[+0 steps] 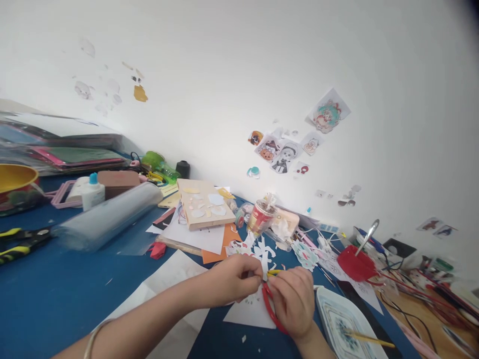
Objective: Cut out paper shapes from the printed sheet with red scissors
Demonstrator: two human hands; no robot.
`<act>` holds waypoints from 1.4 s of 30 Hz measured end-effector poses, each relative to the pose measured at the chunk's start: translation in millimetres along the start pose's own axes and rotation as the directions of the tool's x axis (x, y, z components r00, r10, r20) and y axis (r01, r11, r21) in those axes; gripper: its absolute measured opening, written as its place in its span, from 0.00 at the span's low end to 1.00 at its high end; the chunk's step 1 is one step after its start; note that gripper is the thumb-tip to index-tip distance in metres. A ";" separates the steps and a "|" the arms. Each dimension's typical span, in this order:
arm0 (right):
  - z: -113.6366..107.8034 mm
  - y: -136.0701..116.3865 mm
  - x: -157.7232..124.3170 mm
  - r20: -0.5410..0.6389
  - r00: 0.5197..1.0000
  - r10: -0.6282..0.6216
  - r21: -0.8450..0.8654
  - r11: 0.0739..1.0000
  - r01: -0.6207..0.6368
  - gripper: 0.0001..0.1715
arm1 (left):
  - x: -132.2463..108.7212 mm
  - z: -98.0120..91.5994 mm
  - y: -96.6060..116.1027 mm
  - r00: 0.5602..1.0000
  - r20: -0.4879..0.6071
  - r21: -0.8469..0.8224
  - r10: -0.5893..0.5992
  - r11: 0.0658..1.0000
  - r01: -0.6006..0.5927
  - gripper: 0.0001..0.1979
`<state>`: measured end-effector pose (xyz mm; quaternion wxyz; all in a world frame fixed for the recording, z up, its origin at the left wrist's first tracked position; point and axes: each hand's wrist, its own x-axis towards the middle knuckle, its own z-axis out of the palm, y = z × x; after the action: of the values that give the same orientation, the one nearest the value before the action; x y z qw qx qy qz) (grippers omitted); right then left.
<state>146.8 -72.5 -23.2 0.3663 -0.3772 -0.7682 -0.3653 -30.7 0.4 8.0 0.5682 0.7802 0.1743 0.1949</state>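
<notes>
Head view: your right grip (294, 299) holds the red scissors (270, 310); white paper (249, 314) sits just left of them. Also left, your left grip (243, 279) looks pinched, on what I can't tell. A slip could nip it.

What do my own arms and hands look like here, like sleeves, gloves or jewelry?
Your left hand and right hand are ungloved, and no sleeves show on either arm. A thin, pale, rounded band circles your left forearm; its material is unclear.
</notes>
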 end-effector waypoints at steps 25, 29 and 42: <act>5.5 -4.0 15.6 0.468 0.651 0.598 0.461 0.463 -0.757 0.10 | 11.5 1.2 -15.5 0.999 -0.024 -0.147 -0.040 0.988 0.036 0.12; 6.0 1.8 11.8 0.449 0.613 0.650 0.491 0.393 -0.777 0.09 | 11.4 3.3 -16.2 0.999 -0.029 -0.183 -0.025 0.983 0.019 0.19; 2.4 -5.4 17.5 0.408 0.599 0.689 0.487 0.391 -0.781 0.10 | 14.6 8.4 -19.6 0.980 -0.165 -0.299 0.112 0.941 -0.158 0.14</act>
<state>133.7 -67.4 -11.2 0.5369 -0.5577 -0.6177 0.1384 -15.0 6.5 -11.5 0.6548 0.6751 0.1283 0.3146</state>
